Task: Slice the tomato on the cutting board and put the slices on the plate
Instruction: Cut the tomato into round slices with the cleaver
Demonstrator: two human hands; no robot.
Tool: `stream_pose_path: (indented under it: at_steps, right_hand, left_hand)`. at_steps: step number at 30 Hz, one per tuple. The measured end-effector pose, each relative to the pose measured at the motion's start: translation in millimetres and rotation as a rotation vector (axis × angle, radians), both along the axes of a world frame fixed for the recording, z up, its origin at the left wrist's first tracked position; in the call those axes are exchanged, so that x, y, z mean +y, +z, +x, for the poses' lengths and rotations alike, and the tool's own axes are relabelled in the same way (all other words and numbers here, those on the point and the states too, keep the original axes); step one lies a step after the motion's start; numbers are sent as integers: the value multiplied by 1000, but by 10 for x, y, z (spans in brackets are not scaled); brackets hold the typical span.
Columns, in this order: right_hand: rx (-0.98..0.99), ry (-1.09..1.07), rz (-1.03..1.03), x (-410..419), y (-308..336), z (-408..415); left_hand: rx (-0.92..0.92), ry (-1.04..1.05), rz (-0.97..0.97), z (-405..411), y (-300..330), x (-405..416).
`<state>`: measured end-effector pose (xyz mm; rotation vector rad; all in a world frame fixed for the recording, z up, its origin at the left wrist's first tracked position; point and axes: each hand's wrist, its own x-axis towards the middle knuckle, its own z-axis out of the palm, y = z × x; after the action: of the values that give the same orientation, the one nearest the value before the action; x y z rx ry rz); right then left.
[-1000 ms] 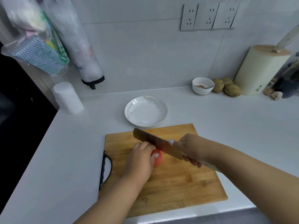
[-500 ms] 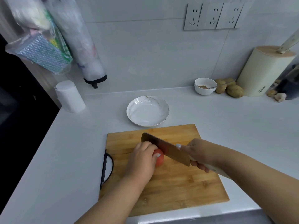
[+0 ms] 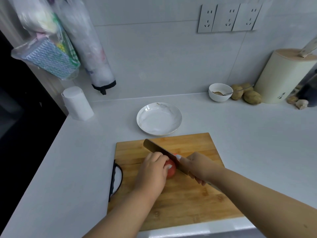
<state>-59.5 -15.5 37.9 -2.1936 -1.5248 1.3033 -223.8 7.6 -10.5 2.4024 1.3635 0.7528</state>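
Tomato (image 3: pixel 171 169) mostly hidden under left hand (image 3: pixel 151 170), knife (image 3: pixel 161 152) handle buried in right hand (image 3: pixel 199 166)

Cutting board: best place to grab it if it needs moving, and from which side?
Judging by shape, take the cutting board by its black loop handle on the left short edge, coming in from the left over bare counter. The fingers can hook through the loop. The board lies flat, its other edges offering no lip, and the tomato still sits on it.

White tiled wall (image 3: pixel 154 57), triple socket panel (image 3: pixel 229 18), white countertop (image 3: pixel 248 134)
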Motion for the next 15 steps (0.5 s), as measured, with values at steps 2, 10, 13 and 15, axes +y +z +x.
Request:
stream_pose_path:
  at_steps: [2, 10, 13, 15]
  right_hand:
    - [26, -19, 11, -20, 3, 6]
    - [54, -42, 31, -122, 214, 154]
    - [71, -50, 57, -173, 324, 235]
    - [64, -42, 61, -199, 373, 275]
  left_hand:
    - [-7, 1, -7, 3, 13, -8]
    - [-3, 6, -42, -9, 33, 2]
    - [2, 8, -42, -9, 35, -2]
    - [7, 12, -46, -6, 39, -5]
